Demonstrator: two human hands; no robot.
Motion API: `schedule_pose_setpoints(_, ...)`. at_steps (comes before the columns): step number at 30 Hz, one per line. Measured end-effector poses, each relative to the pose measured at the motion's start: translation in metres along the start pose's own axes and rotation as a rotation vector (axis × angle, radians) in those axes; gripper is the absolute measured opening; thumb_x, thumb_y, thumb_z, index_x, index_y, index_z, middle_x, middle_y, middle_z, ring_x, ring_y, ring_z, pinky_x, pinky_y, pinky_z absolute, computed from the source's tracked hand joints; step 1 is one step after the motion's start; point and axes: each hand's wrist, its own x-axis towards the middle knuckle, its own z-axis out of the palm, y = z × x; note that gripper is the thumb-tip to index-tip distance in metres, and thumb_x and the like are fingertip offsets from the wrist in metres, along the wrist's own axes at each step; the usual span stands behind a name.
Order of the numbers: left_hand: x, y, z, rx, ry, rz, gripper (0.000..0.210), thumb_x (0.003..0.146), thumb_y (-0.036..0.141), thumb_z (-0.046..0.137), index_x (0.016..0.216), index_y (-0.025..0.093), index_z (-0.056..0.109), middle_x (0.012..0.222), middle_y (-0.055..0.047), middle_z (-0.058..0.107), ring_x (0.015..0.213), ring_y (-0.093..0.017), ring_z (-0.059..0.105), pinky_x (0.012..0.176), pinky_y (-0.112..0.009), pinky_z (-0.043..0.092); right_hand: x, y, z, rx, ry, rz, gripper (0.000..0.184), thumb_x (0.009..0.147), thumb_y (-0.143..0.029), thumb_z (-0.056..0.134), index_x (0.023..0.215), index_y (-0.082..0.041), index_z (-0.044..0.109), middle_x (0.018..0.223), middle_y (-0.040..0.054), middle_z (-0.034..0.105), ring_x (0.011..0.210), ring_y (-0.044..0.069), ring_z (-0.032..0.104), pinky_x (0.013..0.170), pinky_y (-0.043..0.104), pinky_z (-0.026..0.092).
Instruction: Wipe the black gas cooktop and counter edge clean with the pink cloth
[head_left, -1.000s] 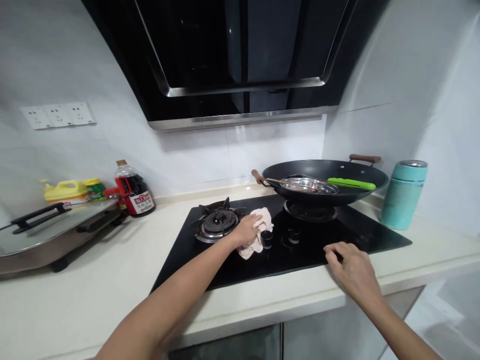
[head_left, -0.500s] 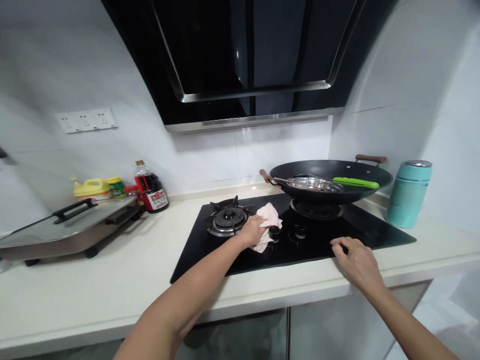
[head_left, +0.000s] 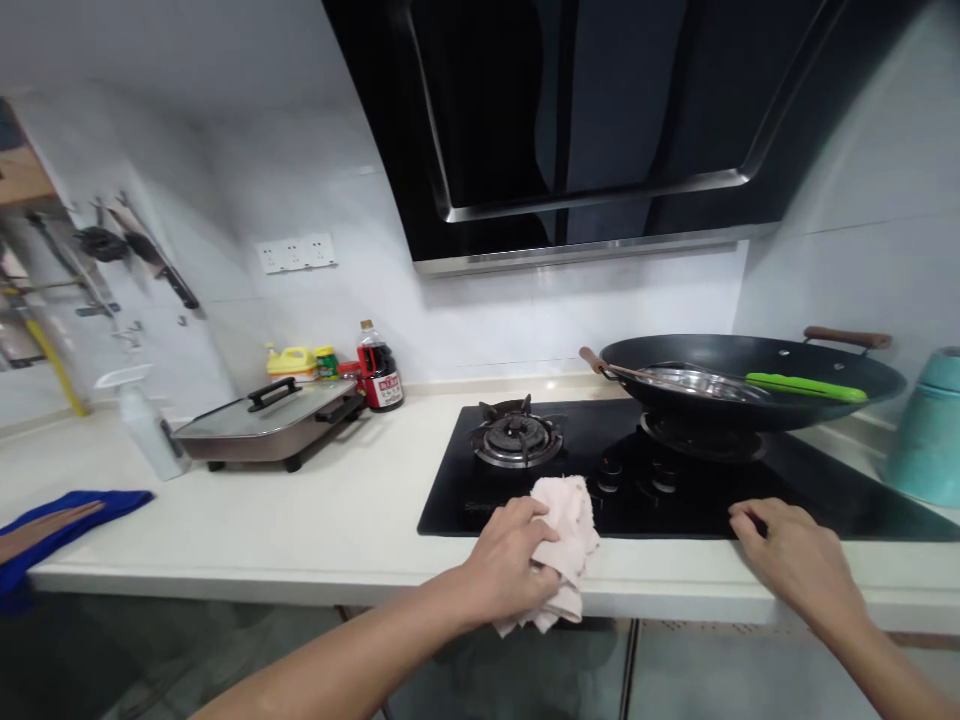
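– Where do we have the cloth (head_left: 570,528)?

– At the near edge of the cooktop (head_left: 444,515), overlapping the counter's (head_left: 360,525) front rim in view. Our left hand (head_left: 517,560) grips it, fingers closed over its left side; we cannot tell how firmly it presses down.

– And our right hand (head_left: 799,555)?

– Loosely curled at the near edge, farther right. We see nothing in it, though its palm is hidden.

– How should we handle the cloth well?

– We'd gather the loose lower folds and spread our fingers flat for even pressure. Near the left knob (head_left: 609,476), we'd go gently so as not to turn it; by the left burner (head_left: 517,437), we'd mind the prongs, which could snag a corner.

– What about the containers?

– The wok (head_left: 720,352), far right, holds a shiny metal dish (head_left: 697,383) and a green handle (head_left: 806,387); we can't make out whether the dish holds anything. Far left, the red-labelled bottle (head_left: 384,380) contains dark liquid. Left of it sits a lidded electric pan (head_left: 262,448), its contents unclear to us. The teal flask (head_left: 930,430) at right is opaque.
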Motion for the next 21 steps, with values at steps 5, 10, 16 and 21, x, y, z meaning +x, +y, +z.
schedule_pose_setpoints(5, 0.032, 0.018, 0.018, 0.019, -0.189, -0.007, 0.081, 0.083, 0.056, 0.068, 0.155, 0.033, 0.041, 0.173, -0.010, 0.022, 0.157, -0.040, 0.019, 0.121, -0.064, 0.027, 0.001, 0.010, 0.008, 0.060, 0.013, 0.007, 0.040, 0.088, -0.050, 0.042, 0.086, -0.027, 0.074, 0.107, 0.0101, 0.073, 0.096, 0.033, 0.063, 0.077, 0.049, 0.046)
schedule_pose_setpoints(10, 0.071, 0.026, 0.036, 0.042, -0.192, 0.056, 0.059, 0.093, 0.057, 0.054, 0.148, 0.039, 0.049, 0.168, -0.003, 0.034, 0.152, -0.039, 0.028, 0.115, -0.070, 0.031, 0.007, 0.025, 0.016, 0.171, 0.030, 0.071, 0.023, 0.075, -0.051, 0.055, 0.074, -0.035, 0.072, 0.104, 0.0132, 0.073, 0.094, 0.037, 0.063, 0.075, 0.054, 0.042)
schedule_pose_setpoints(16, 0.055, -0.006, 0.022, 0.075, -0.101, 0.024, 0.043, 0.093, 0.052, 0.055, 0.132, 0.037, 0.066, 0.156, 0.001, 0.053, 0.132, -0.030, 0.049, 0.106, -0.050, 0.046, 0.009, 0.038, 0.018, 0.251, -0.013, 0.123, 0.018, 0.068, -0.052, 0.059, 0.070, -0.039, 0.072, 0.104, 0.0176, 0.071, 0.096, 0.037, 0.063, 0.076, 0.056, 0.038)
schedule_pose_setpoints(21, 0.031, -0.066, -0.021, 0.174, -0.028, -0.152, 0.039, 0.093, 0.042, 0.056, 0.127, 0.030, 0.071, 0.146, -0.001, 0.062, 0.126, -0.029, 0.050, 0.111, -0.043, 0.044, 0.012, 0.054, 0.030, 0.240, -0.025, 0.151, 0.022, 0.065, -0.054, 0.059, 0.069, -0.038, 0.073, 0.104, 0.0228, 0.070, 0.092, 0.038, 0.062, 0.076, 0.057, 0.036)
